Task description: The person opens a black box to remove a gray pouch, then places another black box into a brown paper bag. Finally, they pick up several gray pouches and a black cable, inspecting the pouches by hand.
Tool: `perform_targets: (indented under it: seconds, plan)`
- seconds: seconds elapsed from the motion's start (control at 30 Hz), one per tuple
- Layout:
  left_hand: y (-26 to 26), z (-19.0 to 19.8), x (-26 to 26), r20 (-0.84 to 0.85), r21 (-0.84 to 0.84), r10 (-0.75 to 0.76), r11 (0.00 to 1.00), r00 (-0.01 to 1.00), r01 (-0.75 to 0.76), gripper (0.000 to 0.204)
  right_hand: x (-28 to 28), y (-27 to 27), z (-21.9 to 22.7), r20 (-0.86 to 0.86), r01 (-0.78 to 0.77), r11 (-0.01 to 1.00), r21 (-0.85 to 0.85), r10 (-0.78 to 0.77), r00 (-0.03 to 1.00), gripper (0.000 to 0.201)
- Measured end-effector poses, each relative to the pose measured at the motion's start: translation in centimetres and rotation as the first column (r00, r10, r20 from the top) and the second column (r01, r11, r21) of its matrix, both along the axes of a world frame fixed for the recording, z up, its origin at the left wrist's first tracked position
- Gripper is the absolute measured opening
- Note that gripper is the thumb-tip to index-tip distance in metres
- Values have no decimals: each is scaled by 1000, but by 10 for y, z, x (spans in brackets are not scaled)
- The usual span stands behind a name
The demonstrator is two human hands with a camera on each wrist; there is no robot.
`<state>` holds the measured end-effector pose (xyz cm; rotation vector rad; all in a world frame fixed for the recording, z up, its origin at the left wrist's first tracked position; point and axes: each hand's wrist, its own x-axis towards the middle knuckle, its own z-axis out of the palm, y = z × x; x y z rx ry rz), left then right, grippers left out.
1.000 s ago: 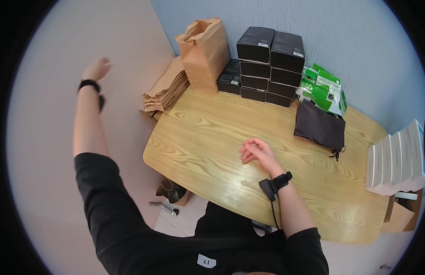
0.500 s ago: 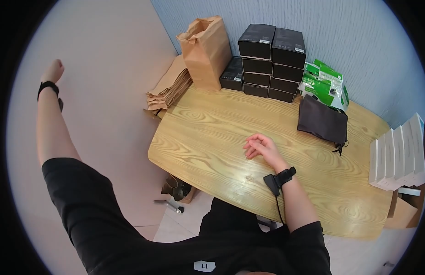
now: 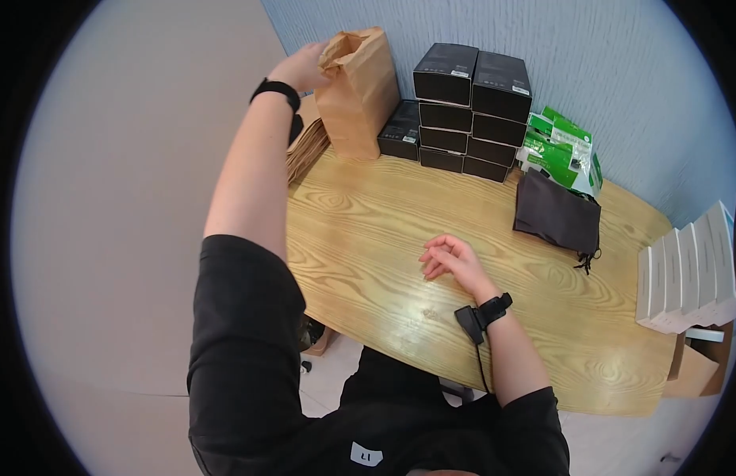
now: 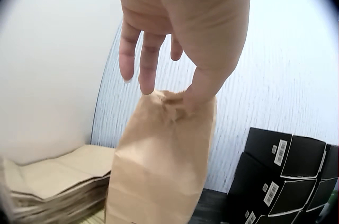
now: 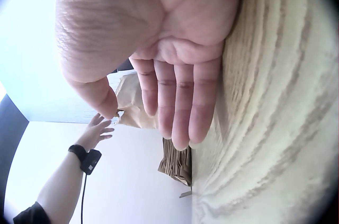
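An open-topped brown paper bag (image 3: 356, 99) stands upright at the back left of the table (image 3: 400, 214). My left hand (image 3: 303, 67) is at the bag's upper rim, its fingers spread and fairly straight. In the left wrist view the thumb overlaps the rim, while the other fingers (image 4: 150, 65) point down toward the bag's top. My right hand (image 3: 454, 262) rests on its side on the tabletop near the middle, holding nothing. Its relaxed fingers (image 5: 183, 102) lie side by side in the right wrist view, with the thumb apart.
Left of the bag lies a stack of flat brown paper bags (image 4: 63, 176). Black boxes (image 3: 471, 111) are piled against the wall, beside green-and-white packets (image 3: 562, 151) and a dark drawstring pouch (image 3: 557, 210). White boxes (image 3: 685, 274) stand along the right edge, above a cardboard box (image 3: 689, 369).
My left hand first swung out to the left over the pale wall, then came back right to the paper bag's top. The right hand has stayed in place on the table.
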<state>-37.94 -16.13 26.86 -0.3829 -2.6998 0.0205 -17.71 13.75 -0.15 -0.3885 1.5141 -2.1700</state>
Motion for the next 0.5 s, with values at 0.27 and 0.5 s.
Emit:
perform_targets:
  seconds: [0.27, 0.5]
  plan:
    - [2, -44, -35, 61, -82, 78, 994, 995, -73, 48, -3, 1, -1, 22, -14, 1000, 11, 14, 1000, 22]
    - [8, -34, -3, 139, -32, 125, 992, 982, -122, 26, -2, 0, 3, 25, -7, 1000, 20, 7, 1000, 23]
